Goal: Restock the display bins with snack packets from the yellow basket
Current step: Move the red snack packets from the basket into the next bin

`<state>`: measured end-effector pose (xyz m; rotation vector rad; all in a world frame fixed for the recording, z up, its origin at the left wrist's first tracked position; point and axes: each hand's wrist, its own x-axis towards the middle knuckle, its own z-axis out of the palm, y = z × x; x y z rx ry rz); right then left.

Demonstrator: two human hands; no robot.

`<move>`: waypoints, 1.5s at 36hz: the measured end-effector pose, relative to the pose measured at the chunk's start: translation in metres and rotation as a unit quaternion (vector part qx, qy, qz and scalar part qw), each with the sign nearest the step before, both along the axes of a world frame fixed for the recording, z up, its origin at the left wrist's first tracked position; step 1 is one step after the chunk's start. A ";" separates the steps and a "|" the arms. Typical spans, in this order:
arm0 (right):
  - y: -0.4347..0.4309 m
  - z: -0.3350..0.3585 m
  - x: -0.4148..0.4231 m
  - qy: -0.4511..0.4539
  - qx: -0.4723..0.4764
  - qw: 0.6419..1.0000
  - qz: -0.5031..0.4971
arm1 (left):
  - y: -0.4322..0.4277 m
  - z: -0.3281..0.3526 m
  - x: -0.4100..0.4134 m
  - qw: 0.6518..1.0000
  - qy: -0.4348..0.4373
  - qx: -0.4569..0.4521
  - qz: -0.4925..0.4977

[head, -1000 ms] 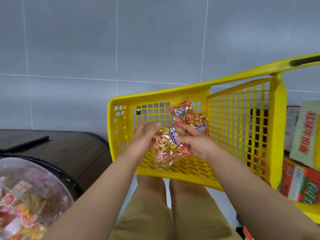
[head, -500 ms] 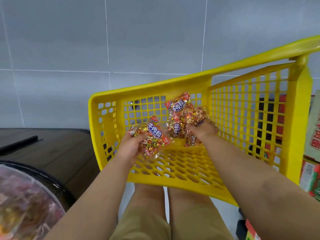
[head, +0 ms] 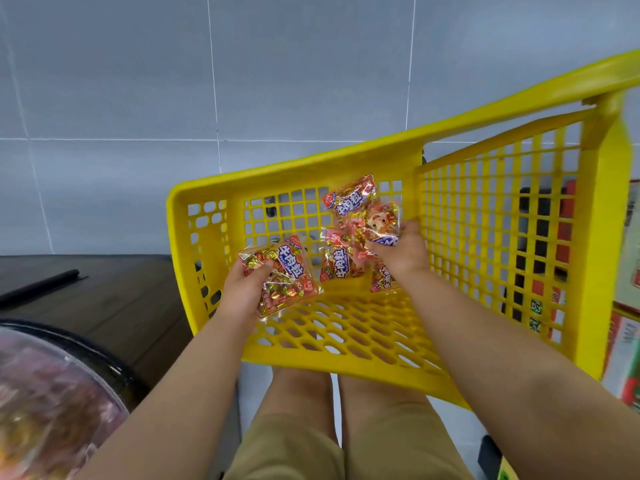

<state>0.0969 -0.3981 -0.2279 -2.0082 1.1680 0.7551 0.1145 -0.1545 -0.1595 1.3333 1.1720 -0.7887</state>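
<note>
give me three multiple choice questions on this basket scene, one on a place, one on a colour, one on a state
1. Where does the display bin lie relative to the basket?
A) to its left
B) inside it
C) to its right

2. What colour is the basket?
A) blue
B) yellow
C) black

3. What is the left hand doing?
A) hanging idle
B) pressing the bin's lid
C) gripping one snack packet

Answers:
1 A: the bin's clear lid shows at lower left, beside the dark counter.
2 B: its mesh walls and rim are yellow.
3 C: its thumb and fingers pinch a packet over the basket, while the right hand grips other packets inside.
</note>
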 end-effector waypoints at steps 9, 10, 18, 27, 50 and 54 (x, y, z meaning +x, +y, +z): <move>0.032 0.059 -0.014 -0.040 0.259 0.965 -0.016 | -0.016 0.012 0.006 0.995 0.010 -0.100 0.021; 0.041 0.064 -0.013 -0.029 0.280 0.960 0.014 | -0.019 0.013 0.007 0.994 0.011 -0.107 0.013; 0.062 0.055 -0.011 -0.022 0.308 0.950 0.046 | -0.012 0.007 0.004 0.997 -0.045 -0.053 -0.043; -0.011 -0.036 -0.038 0.200 0.085 0.945 -0.246 | -0.001 -0.001 0.004 0.997 -0.015 -0.053 0.051; 0.005 -0.058 -0.026 0.149 0.179 0.915 -0.330 | 0.006 -0.006 -0.003 0.999 -0.031 -0.033 0.019; 0.011 -0.040 -0.027 0.086 0.117 0.914 -0.379 | 0.007 -0.003 -0.007 0.999 -0.033 -0.030 0.019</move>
